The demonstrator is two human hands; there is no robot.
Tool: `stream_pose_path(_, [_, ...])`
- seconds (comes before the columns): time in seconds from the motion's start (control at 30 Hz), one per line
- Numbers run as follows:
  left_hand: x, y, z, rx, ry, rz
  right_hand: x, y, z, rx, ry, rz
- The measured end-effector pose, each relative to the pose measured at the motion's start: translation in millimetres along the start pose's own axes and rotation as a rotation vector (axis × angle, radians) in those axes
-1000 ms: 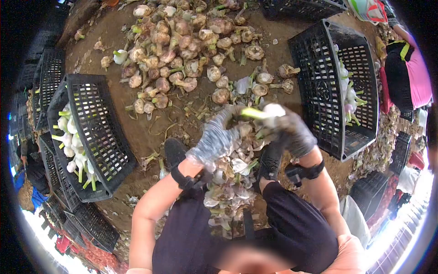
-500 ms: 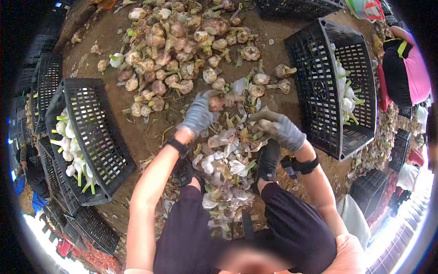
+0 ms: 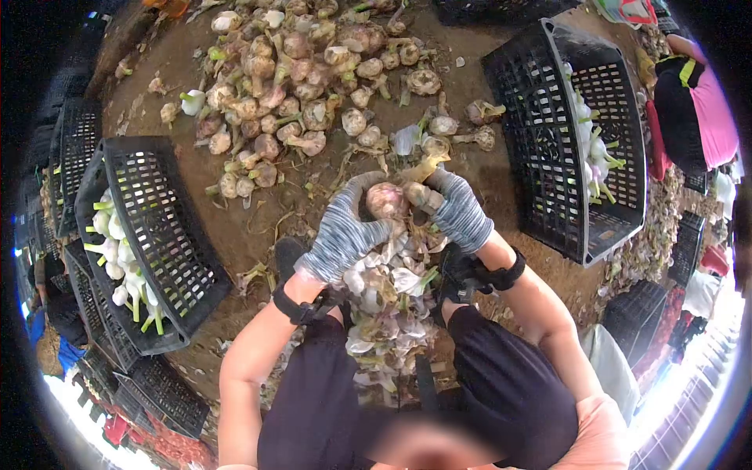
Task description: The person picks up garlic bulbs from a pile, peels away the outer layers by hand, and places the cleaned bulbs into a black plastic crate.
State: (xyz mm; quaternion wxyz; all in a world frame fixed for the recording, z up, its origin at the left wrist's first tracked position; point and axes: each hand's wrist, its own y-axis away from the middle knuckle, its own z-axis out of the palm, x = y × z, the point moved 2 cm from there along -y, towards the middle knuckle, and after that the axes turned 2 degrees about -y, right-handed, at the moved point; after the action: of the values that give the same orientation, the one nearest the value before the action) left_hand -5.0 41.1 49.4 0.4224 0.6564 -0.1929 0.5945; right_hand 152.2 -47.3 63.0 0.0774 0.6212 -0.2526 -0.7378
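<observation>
A garlic bulb (image 3: 386,201) with pinkish, dirty outer skin sits in my gloved left hand (image 3: 343,229), with the thumb and fingers around it. Against the bulb's right side, my gloved right hand (image 3: 460,211) closes its fingers near the dry stem (image 3: 428,167), which points up and right. Exactly where the right fingertips press is partly hidden. Below both hands, a heap of loose garlic skins (image 3: 388,325) lies between my shoes. In front is a large pile of unpeeled garlic bulbs (image 3: 274,86), with several strays near my hands.
On the left, a tilted black plastic crate (image 3: 168,235) holds cleaned white garlic bulbs (image 3: 125,258). Another black crate (image 3: 540,141) with white garlic bulbs (image 3: 597,157) stands on the right. A person in pink (image 3: 717,117) is at the far right. More crates (image 3: 160,392) stand at lower left.
My left hand has turned, bringing the garlic bulb upright between both hands. The right hand has moved up and left onto the bulb's stem side.
</observation>
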Motion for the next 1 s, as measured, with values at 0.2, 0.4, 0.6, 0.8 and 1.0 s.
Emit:
stream_pose_path(0.2, [5.1, 2.4, 0.2, -0.043, 0.139, -0.141, 8.5, -1.3, -8.9, 0.025, 0.113, -0.016])
stream_pose_path(0.4, [3.8, 8.1, 0.4, -0.150, 0.397, -0.303, 11.0, 3.9, -12.5, 0.012, 0.118, -0.080])
stream_pose_path(0.6, [-0.3, 18.6, 5.3, -0.180, 0.821, -0.495, -7.5, 9.0, -13.3, -0.090, 0.085, -0.049])
stream_pose_path(0.8, [3.2, 9.1, 4.1, -0.051, 0.181, -0.089, 1.5, 3.5, -1.9, -0.020, -0.035, -0.080])
stream_pose_path(1.0, [3.3, 14.1, 8.1, -0.084, 0.494, -0.342, 4.3, 8.9, 0.9, 0.009, -0.056, -0.146])
